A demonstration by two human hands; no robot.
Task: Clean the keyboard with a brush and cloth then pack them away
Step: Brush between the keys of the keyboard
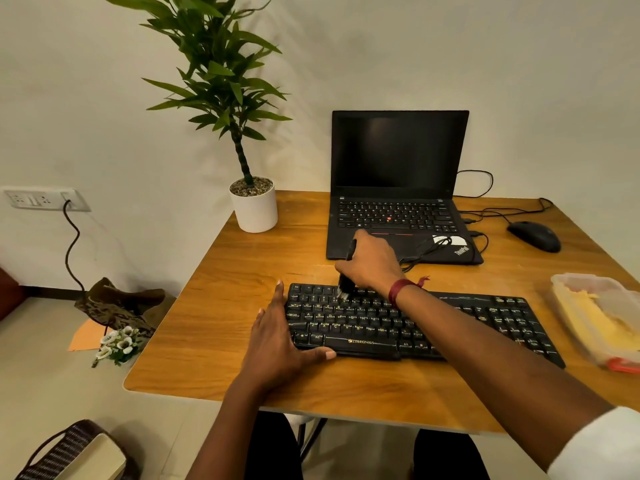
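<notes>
While bracing keyboard's (360, 323) left end with flat left hand (277, 337), clutching brush (346, 287) in right hand (370, 263) upper-left, likely needing rightward sweeps.

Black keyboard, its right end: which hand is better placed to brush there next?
Probably the right hand: it grips the black brush, bristles on the upper rows of the black keyboard. The left hand lies flat, bracing the left end.
</notes>
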